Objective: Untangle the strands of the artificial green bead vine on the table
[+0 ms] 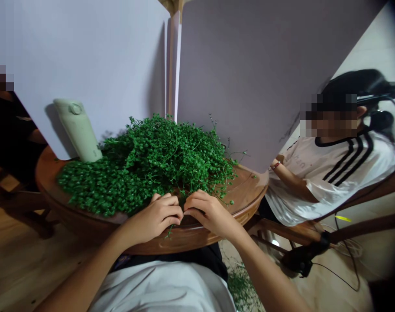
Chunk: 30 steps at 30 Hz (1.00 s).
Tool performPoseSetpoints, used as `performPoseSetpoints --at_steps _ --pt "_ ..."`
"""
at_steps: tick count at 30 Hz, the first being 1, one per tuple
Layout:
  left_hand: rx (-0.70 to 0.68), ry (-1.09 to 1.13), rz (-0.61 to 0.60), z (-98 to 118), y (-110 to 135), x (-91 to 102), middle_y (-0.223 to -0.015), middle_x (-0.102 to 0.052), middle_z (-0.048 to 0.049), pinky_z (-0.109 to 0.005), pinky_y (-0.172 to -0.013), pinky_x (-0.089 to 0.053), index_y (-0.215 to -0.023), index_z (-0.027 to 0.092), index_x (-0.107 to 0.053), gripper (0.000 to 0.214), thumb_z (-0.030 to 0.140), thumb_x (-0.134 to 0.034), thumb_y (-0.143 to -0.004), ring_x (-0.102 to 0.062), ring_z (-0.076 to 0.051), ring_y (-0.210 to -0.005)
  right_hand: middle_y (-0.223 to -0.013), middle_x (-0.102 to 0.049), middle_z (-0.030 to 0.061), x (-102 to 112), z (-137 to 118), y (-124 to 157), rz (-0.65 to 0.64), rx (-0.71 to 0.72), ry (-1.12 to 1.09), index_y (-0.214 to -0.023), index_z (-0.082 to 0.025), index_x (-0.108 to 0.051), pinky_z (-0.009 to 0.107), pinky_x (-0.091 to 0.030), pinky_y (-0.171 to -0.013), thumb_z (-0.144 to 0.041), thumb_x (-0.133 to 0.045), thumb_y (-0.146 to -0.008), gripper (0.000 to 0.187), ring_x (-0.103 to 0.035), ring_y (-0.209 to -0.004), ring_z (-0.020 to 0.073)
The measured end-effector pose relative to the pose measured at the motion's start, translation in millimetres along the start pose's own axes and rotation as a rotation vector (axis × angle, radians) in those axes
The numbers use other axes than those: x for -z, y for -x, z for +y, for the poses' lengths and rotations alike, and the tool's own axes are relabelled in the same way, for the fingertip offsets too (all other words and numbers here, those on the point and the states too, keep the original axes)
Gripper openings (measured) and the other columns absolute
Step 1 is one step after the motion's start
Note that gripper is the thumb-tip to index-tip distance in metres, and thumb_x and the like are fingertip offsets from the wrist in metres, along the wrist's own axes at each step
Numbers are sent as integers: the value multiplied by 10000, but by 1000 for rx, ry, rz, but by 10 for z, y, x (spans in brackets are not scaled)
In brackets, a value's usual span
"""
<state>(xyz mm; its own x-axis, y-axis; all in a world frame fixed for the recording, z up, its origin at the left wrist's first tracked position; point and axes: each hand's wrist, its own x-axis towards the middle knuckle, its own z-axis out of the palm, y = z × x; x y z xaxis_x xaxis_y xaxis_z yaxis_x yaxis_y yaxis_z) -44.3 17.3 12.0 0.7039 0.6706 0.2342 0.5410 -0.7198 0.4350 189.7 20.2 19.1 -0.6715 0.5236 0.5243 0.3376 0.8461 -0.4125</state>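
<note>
A big heap of green sprigs with tiny round leaves (145, 164) covers a round wooden table (246, 195). At the table's near edge, my left hand (158, 216) and my right hand (207, 212) meet, fingertips together. Both are curled in a pinch on a thin green sprig (170, 229) whose end hangs down below my left fingers. The hands sit at the front of the heap, touching its edge.
A pale green flask (78, 130) leans at the table's back left. White boards (249, 78) stand behind the table. A person in a white striped shirt (334, 173) sits at the right on a wooden chair. Green bits (241, 288) lie on the floor.
</note>
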Motion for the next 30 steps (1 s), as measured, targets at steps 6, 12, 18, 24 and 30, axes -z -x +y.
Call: performPoseSetpoints --at_steps 6,12,18,24,30 --pt "-2 15 16 -14 16 0 -936 -633 35 -318 -879 -254 -902 231 -712 140 163 -623 -987 -531 -154 -937 -1014 -677 57 4 20 -54 -96 -5 -13 -986 -170 -655 302 -463 -917 -163 -563 -1022 99 -587 -964 176" --pt "-21 39 47 -18 17 1 -890 -648 45 -313 -866 -247 -865 229 -728 130 159 -672 -959 -542 -142 -904 -969 -689 39 -49 31 -35 -108 -5 93 -998 -184 -677 300 -443 -882 -203 -533 -1046 153 -587 -899 168" --pt "-41 36 35 -39 21 2 -896 -662 43 -311 -871 -259 -890 230 -720 99 189 -669 -965 -550 -148 -913 -999 -684 53 3 -19 1 -166 -31 187 -1051 -193 -698 301 -444 -861 -261 -514 -1060 197 -589 -909 180" --pt "-33 -11 14 -44 13 -28 -898 -656 30 -328 -891 -257 -922 233 -698 155 219 -576 -1017 -542 -164 -929 -985 -659 49 64 -36 61 -217 -35 248 -1060 -193 -680 296 -423 -836 -261 -501 -1066 191 -566 -898 177" --pt "-60 -30 -24 -38 5 -14 -872 -638 20 -333 -853 -256 -891 223 -669 235 186 -489 -1038 -514 -173 -907 -951 -650 37 15 30 78 -209 -35 287 -1029 -196 -657 298 -380 -790 -229 -521 -1054 142 -549 -887 177"
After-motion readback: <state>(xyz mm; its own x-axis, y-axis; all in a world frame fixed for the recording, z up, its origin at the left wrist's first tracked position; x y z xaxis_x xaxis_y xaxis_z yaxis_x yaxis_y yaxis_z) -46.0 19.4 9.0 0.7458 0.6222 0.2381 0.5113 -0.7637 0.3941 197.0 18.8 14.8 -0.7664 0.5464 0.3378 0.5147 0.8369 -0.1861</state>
